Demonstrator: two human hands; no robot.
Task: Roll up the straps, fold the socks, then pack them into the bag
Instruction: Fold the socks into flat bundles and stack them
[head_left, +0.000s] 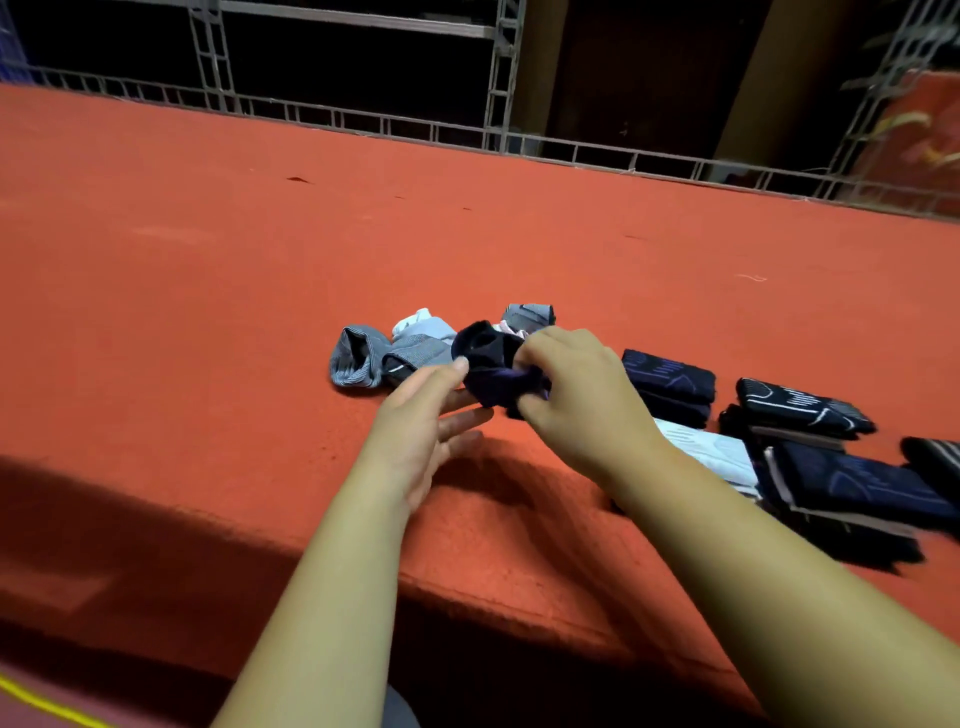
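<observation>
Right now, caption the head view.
Right hand grips a dark sock over the red table, left hand beside it.

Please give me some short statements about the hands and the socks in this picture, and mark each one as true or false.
1. The right hand grips a dark sock. True.
2. The left hand holds a grey sock. False: its fingers are straight and hold nothing.
3. The grey socks lie to the left of the dark sock. True.
4. The table cover is blue. False: it is orange-red.
5. An open bag stands beside the socks. False: no bag is in view.
6. On the right side of the table cover lie flat dark socks. True.
</observation>
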